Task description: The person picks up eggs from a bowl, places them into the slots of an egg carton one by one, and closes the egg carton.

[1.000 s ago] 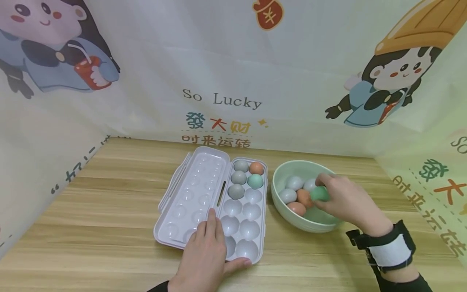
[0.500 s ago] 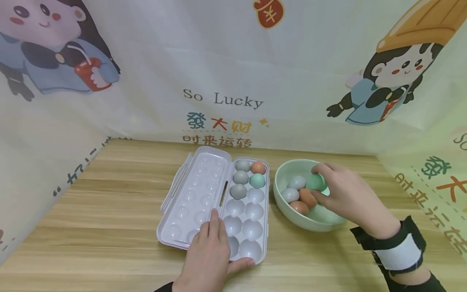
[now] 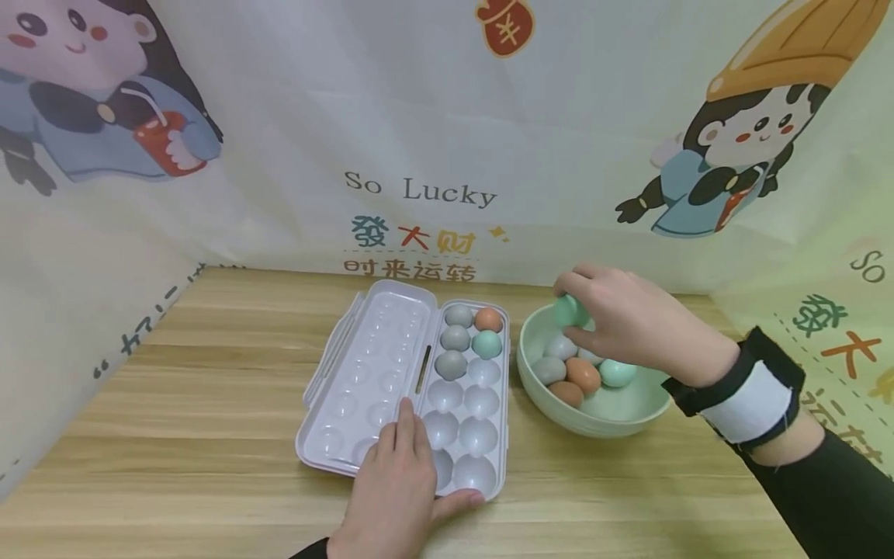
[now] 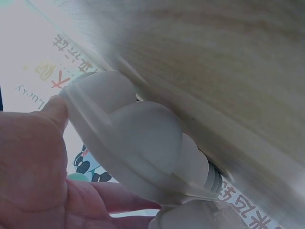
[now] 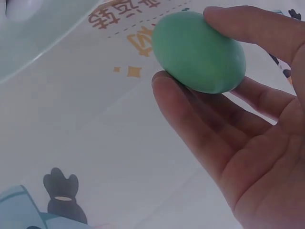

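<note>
My right hand [image 3: 625, 318] pinches a green egg [image 3: 569, 312] between thumb and fingers, above the far rim of a pale green bowl [image 3: 594, 423]. The right wrist view shows this egg [image 5: 199, 51] smooth and whole at the fingertips. Several grey, orange and light green eggs lie in the bowl. Left of it stands an opened white egg carton [image 3: 502, 404]. Three grey eggs, an orange egg [image 3: 488, 319] and a light green egg [image 3: 486, 344] fill its far cups. My left hand [image 3: 394, 477] rests straight-fingered on the carton's near hinge, thumb at its front edge.
The carton's lid [image 3: 370, 310] lies folded back to the left. Wooden tabletop [image 3: 174, 404] extends around the carton and bowl. A printed cloth backdrop [image 3: 293, 140] closes off the back and sides.
My right hand has lifted the green egg up from the bowl and moved it left and away, uncovering a light green egg in the bowl. The left hand stays on the carton.
</note>
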The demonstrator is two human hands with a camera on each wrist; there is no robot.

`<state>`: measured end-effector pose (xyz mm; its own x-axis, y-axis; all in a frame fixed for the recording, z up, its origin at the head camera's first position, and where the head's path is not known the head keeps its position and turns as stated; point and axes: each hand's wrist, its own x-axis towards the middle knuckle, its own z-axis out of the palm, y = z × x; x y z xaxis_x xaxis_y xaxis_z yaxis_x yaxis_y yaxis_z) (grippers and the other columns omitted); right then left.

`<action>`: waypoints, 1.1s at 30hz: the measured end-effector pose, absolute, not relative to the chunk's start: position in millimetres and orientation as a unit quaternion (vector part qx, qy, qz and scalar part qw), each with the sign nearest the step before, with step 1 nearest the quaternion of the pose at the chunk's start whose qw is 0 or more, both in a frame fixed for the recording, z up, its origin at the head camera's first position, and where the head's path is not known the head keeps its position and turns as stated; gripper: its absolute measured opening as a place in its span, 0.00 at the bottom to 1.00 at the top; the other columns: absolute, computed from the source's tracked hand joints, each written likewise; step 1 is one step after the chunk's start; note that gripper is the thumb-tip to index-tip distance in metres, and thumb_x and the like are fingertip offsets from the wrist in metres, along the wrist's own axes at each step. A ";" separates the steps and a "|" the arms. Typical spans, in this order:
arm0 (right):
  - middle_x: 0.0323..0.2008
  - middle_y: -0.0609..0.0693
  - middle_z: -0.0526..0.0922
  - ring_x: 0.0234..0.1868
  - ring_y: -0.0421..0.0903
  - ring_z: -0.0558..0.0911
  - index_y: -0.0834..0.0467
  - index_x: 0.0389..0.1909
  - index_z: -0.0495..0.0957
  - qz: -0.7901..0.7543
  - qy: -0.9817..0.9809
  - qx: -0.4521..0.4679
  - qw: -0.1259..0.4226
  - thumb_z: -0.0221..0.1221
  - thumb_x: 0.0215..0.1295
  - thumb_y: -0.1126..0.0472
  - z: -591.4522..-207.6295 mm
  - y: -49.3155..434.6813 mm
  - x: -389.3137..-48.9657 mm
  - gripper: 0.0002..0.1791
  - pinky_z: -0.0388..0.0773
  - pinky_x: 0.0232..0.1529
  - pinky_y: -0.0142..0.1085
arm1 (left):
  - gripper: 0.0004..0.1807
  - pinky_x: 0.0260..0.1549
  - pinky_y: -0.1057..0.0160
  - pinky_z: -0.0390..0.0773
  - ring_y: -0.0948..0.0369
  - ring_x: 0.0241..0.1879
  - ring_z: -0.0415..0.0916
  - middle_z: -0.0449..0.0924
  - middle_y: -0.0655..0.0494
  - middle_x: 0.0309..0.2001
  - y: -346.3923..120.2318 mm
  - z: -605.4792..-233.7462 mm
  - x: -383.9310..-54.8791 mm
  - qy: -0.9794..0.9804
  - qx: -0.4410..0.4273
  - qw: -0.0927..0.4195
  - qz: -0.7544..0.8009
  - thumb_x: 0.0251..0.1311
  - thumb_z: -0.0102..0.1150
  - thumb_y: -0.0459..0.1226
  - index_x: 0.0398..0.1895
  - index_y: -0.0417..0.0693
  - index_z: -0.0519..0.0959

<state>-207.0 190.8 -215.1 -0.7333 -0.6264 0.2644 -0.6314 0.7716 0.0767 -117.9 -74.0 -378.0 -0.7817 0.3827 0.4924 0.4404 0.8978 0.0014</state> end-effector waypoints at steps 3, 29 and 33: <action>0.36 0.49 0.76 0.27 0.43 0.75 0.59 0.42 0.77 0.000 -0.934 0.332 0.132 0.67 0.51 0.61 -212.5 186.6 -210.7 0.17 0.73 0.29 0.35 | 0.62 0.37 0.57 0.73 0.47 0.44 0.70 0.66 0.29 0.57 -73.3 -378.4 -117.6 -0.944 -0.217 0.242 -0.060 0.40 0.52 0.74 0.54 0.20 0.69; 0.32 0.44 0.74 0.24 0.39 0.71 0.54 0.48 0.78 -0.016 -0.927 0.359 0.105 0.68 0.50 0.57 -252.1 147.6 -211.3 0.22 0.69 0.22 0.29 | 0.61 0.36 0.58 0.74 0.48 0.41 0.71 0.68 0.30 0.55 -74.8 -379.2 -117.0 -0.938 -0.220 0.262 -0.049 0.39 0.52 0.74 0.51 0.20 0.70; 0.31 0.44 0.74 0.23 0.39 0.71 0.54 0.49 0.78 -0.030 -0.922 0.376 0.092 0.69 0.49 0.57 -256.4 141.7 -216.0 0.23 0.69 0.22 0.29 | 0.61 0.36 0.59 0.74 0.48 0.41 0.71 0.68 0.30 0.55 -74.6 -379.5 -117.0 -0.938 -0.219 0.263 -0.047 0.39 0.52 0.74 0.52 0.20 0.70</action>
<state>-216.0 141.7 -256.4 -0.7010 -0.6978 0.1471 -0.6869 0.7161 0.1236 -117.0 -74.6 -379.5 -0.7657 0.3858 0.5146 0.4354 0.8998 -0.0267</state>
